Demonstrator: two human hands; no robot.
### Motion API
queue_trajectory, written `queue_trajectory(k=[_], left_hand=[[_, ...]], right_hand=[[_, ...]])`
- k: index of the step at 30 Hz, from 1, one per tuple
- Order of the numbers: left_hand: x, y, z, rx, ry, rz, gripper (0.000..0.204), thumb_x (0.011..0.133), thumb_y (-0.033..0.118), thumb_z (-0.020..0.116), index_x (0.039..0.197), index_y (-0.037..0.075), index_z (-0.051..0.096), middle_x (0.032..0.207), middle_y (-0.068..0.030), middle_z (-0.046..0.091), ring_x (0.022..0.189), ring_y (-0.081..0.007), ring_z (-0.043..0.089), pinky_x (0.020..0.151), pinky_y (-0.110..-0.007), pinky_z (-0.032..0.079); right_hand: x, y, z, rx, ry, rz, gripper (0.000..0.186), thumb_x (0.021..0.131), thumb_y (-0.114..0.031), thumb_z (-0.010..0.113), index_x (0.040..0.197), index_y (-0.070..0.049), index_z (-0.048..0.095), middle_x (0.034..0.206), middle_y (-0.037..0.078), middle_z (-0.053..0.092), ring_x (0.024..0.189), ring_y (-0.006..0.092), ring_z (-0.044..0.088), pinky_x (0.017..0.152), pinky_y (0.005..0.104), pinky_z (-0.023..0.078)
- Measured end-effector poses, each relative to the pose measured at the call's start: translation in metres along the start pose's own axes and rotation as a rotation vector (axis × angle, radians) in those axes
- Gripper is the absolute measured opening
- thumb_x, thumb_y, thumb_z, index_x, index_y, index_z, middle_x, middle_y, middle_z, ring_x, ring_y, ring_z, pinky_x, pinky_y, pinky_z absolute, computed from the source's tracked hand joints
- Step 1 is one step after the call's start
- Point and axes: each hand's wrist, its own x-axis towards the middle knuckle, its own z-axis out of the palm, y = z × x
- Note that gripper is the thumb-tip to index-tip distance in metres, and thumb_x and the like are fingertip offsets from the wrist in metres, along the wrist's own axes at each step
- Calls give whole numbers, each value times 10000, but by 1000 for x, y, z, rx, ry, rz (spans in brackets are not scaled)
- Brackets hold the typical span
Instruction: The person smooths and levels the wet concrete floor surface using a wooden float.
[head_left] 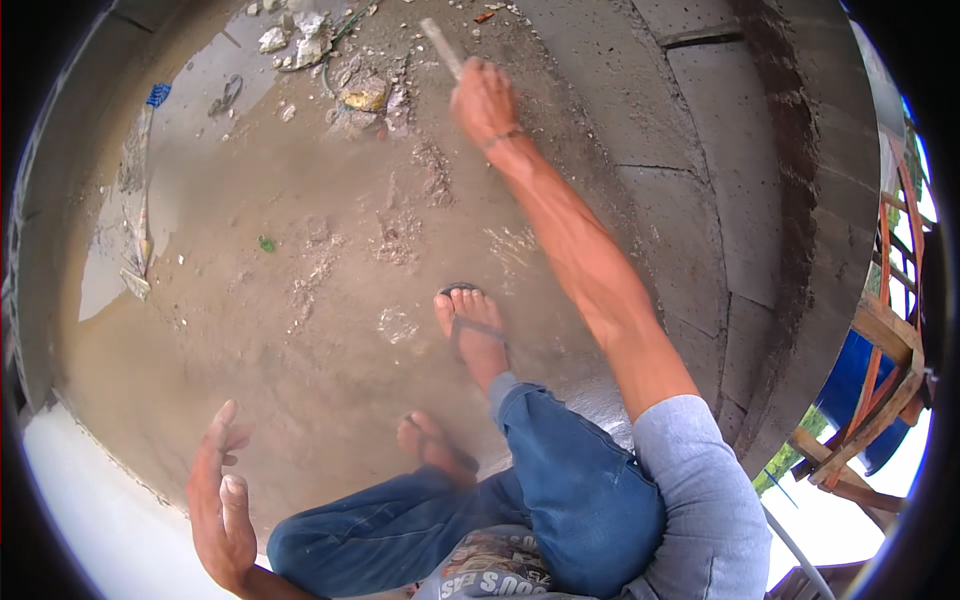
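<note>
My right hand (487, 103) is stretched far forward, its fingers wrapped round a pale, narrow stick-like piece (440, 47). The piece points away from me, and its other end is hidden in the fist. Below it lies the wet, muddy floor (350, 260), close to the foot of a grey block wall (720, 150) on the right. My left hand (222, 500) is raised at the lower left, fingers apart and holding nothing.
Broken rubble (365, 95) is heaped at the far middle, with a dark cord (345, 30) beside it. A long thin strip with a blue end (157, 95) lies at the left in shallow water. My sandalled feet (478, 340) stand mid-floor. Beyond the wall are a wooden frame (880, 400) and blue drum (850, 385).
</note>
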Motion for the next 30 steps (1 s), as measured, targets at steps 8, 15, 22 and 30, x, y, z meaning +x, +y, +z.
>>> queue_trajectory(k=[8,15,22,30], left_hand=[[8,-2,0,-2,22,-38,828,973,690,322,1457,45,510,1141,-193,669,1064,-285,585,982,-407,416],[2,-15,-2,-10,8,-65,834,968,699,323,1458,50,511,1134,-189,668,1055,-286,589,984,-405,419],[20,10,3,9,-63,97,772,1003,634,323,1446,32,519,1138,-186,678,1046,-275,598,964,-394,428],[7,-10,-1,-2,5,-12,742,1018,609,302,1444,45,527,1134,-180,682,1057,-267,597,962,-393,424]], right_hand=[[-66,65,-77,113,-15,236,220,877,-137,639,1007,38,613,911,268,694,860,451,685,745,513,558],[-158,87,-67,-63,-123,628,308,871,-151,638,1113,31,578,1056,265,666,978,458,663,858,537,535],[-7,-70,-18,238,-127,154,289,945,-109,570,1118,122,553,998,276,655,838,324,689,688,456,586],[-124,69,-90,1337,-76,748,344,969,-155,561,1247,43,517,1144,152,647,1037,221,647,903,391,530]])
